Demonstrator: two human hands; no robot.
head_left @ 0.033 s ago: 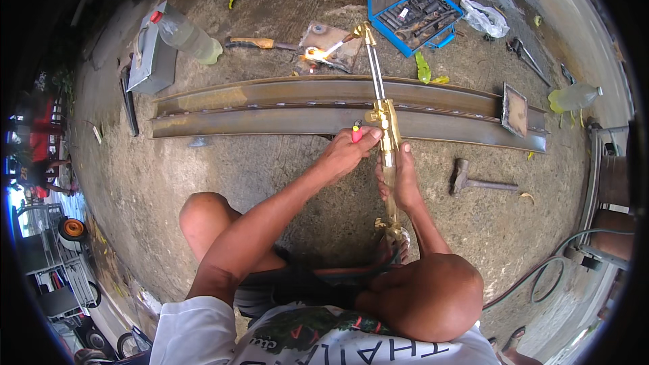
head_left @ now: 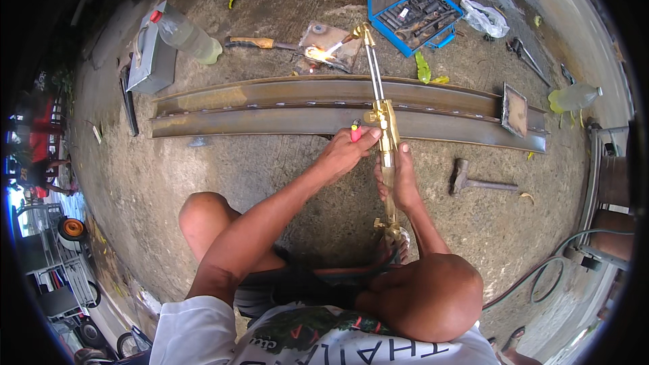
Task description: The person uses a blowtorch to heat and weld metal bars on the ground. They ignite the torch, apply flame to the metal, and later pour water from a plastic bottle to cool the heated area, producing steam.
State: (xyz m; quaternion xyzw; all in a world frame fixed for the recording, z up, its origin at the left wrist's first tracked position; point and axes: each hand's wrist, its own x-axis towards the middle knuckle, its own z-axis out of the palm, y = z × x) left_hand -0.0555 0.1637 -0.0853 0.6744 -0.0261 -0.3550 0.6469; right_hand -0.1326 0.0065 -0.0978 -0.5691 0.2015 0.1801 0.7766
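My right hand grips the body of a brass cutting torch, which points away from me with two steel tubes running to its angled head. A bright flame comes from the nozzle over a worn metal plate. My left hand holds a small pink lighter in curled fingers, its thumb at the valve area of the torch body. Beneath the torch, two long steel channels lie side by side, a square plate on their right end.
A hammer lies right of me. Around lie a blue socket case, grey metal box, two plastic bottles, a wooden-handled tool, pliers and hoses. A person is at far left.
The flame over the metal plate has changed shape slightly. My hands and the torch are in practically the same position.
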